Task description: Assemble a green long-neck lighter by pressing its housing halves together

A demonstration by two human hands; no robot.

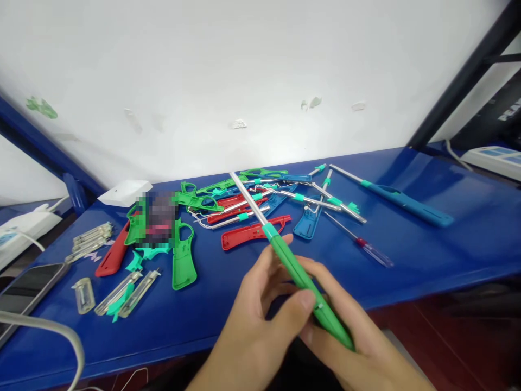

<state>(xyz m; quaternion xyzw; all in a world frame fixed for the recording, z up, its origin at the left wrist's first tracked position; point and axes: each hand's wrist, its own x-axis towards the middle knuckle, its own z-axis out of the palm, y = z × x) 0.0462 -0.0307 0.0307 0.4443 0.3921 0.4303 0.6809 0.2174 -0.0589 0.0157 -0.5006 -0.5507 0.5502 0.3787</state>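
Both hands grip one long-nosed gas lighter [295, 266] with a green handle, a turquoise collar and a silver metal tube. It tilts up and to the left above the table's front edge. My left hand [264, 320] closes round the middle of the handle, its thumb pressed on the near side. Around the lower end of the handle, my right hand [345, 336] is wrapped, fingers along the far side. Beyond the hands lie loose lighter parts: a red handle half [252, 233], a green handle half [184, 263] and several metal tubes with turquoise collars.
A blue-handled lighter [407, 201] and a screwdriver [372, 251] lie to the right. On the left are clear fuel tanks [139, 293], a red lighter handle [116, 251], a phone [32, 285] and a white cable [61, 328]. A white wall [260, 81] rises behind the blue table [439, 260].
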